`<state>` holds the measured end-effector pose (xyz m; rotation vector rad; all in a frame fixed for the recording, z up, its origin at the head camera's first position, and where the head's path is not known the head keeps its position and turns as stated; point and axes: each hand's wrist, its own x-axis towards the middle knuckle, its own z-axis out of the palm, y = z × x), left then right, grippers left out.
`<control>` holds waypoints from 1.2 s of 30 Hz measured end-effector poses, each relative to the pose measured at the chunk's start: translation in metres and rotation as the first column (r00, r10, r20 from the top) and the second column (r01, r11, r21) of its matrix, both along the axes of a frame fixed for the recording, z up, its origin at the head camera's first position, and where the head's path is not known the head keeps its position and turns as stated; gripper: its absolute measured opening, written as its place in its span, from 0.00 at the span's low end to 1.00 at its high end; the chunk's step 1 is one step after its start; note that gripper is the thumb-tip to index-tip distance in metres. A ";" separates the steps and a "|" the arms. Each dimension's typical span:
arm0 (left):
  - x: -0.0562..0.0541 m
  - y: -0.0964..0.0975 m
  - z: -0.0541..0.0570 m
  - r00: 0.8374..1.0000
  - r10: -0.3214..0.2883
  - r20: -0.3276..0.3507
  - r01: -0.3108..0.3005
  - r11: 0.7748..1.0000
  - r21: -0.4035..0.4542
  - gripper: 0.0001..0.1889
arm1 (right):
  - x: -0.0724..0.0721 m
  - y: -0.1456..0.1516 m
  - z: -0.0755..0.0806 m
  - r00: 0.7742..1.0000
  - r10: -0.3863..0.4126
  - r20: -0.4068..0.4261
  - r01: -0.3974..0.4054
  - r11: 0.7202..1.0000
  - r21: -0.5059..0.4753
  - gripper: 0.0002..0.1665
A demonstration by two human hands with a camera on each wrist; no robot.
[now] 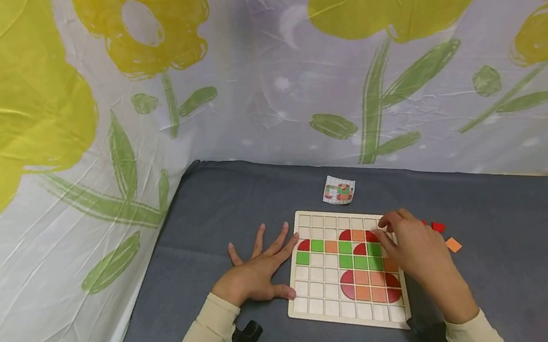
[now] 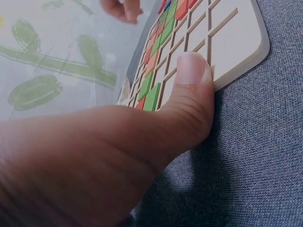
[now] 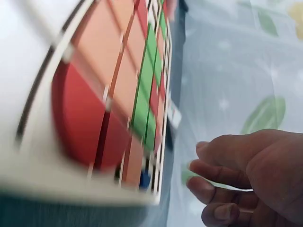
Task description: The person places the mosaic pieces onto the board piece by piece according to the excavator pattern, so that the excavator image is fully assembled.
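A wooden grid board (image 1: 323, 310) lies on the dark cloth, with red, green and orange tiles in several of its squares. My left hand (image 1: 255, 275) spreads its fingers at the board's left side; the thumb (image 2: 191, 71) rests on the rim. Over the board's upper right edge is my right hand (image 1: 417, 244), near a red quarter-round tile (image 1: 371, 236). Its fingers are loosely bent in the right wrist view, with nothing seen between thumb and fingers. A small blue piece (image 3: 145, 179) shows at the board's edge there; the hand hides it in the head view.
A small printed pattern card (image 1: 338, 190) lies behind the board. Right of the right hand are loose red tiles (image 1: 438, 227) and an orange tile (image 1: 454, 245). A black object (image 1: 247, 335) sits by the left wrist. Flowered fabric (image 1: 259, 77) hangs behind the table.
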<state>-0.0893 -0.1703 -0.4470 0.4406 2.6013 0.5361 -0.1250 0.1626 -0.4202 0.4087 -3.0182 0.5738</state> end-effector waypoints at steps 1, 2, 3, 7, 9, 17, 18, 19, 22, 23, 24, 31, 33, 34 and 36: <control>0.000 0.000 0.000 1.000 0.001 0.000 -0.001 1.000 0.000 0.61 | 0.000 0.006 -0.001 1.000 -0.013 -0.007 0.013 1.000 0.004 0.14; 0.000 0.000 0.000 1.000 0.001 -0.001 -0.001 1.000 0.000 0.61 | 0.000 0.012 -0.001 0.999 -0.026 -0.018 0.026 1.000 0.010 0.14; -0.001 0.000 0.001 1.000 0.001 -0.001 -0.001 1.000 0.000 0.61 | 0.000 0.018 -0.002 0.999 -0.037 -0.028 0.037 0.999 0.014 0.14; -0.002 -0.001 0.002 1.000 -0.003 -0.004 0.003 1.000 0.000 0.61 | 0.001 0.040 -0.006 0.995 -0.082 -0.056 0.084 0.996 0.027 0.16; -0.002 -0.001 0.002 1.000 -0.006 -0.004 0.006 1.000 0.000 0.61 | 0.002 0.049 -0.007 0.993 -0.102 -0.054 0.104 0.994 0.029 0.17; -0.003 -0.001 0.001 1.000 -0.006 -0.008 0.006 1.000 -0.003 0.61 | 0.007 0.087 -0.012 0.983 -0.181 -0.005 0.181 0.981 0.065 0.21; -0.003 -0.001 0.001 1.000 -0.006 -0.008 0.006 1.000 -0.002 0.61 | 0.008 0.092 -0.013 0.981 -0.194 0.010 0.193 0.978 0.075 0.22; -0.003 -0.001 0.001 1.000 -0.007 -0.006 0.007 1.000 -0.002 0.61 | 0.009 0.097 -0.014 0.978 -0.205 0.031 0.202 0.976 0.081 0.22; -0.003 -0.001 0.001 1.000 -0.010 0.000 0.010 1.000 0.001 0.61 | 0.011 0.110 -0.015 0.968 -0.231 0.097 0.220 0.969 0.108 0.24; -0.003 -0.001 0.001 1.000 -0.011 0.001 0.011 1.000 0.000 0.61 | 0.012 0.113 -0.015 0.965 -0.236 0.115 0.222 0.968 0.116 0.24; -0.003 -0.001 0.001 1.000 -0.013 0.004 0.013 1.000 0.001 0.61 | 0.013 0.117 -0.015 0.962 -0.239 0.131 0.224 0.967 0.123 0.24; -0.002 -0.002 0.000 1.000 -0.020 0.006 0.020 1.000 0.015 0.61 | 0.016 0.127 -0.017 0.953 -0.232 0.194 0.207 0.968 0.144 0.26; -0.002 -0.002 0.000 1.000 -0.020 0.004 0.020 1.000 0.017 0.61 | 0.016 0.126 -0.017 0.956 -0.226 0.189 0.202 0.970 0.137 0.25; -0.002 -0.002 -0.001 1.000 -0.020 0.003 0.020 1.000 0.017 0.61 | 0.016 0.126 -0.017 0.959 -0.224 0.174 0.203 0.971 0.130 0.23; -0.001 -0.002 -0.001 1.000 -0.021 0.003 0.021 1.000 0.017 0.61 | 0.017 0.124 -0.018 0.964 -0.217 0.155 0.199 0.973 0.120 0.21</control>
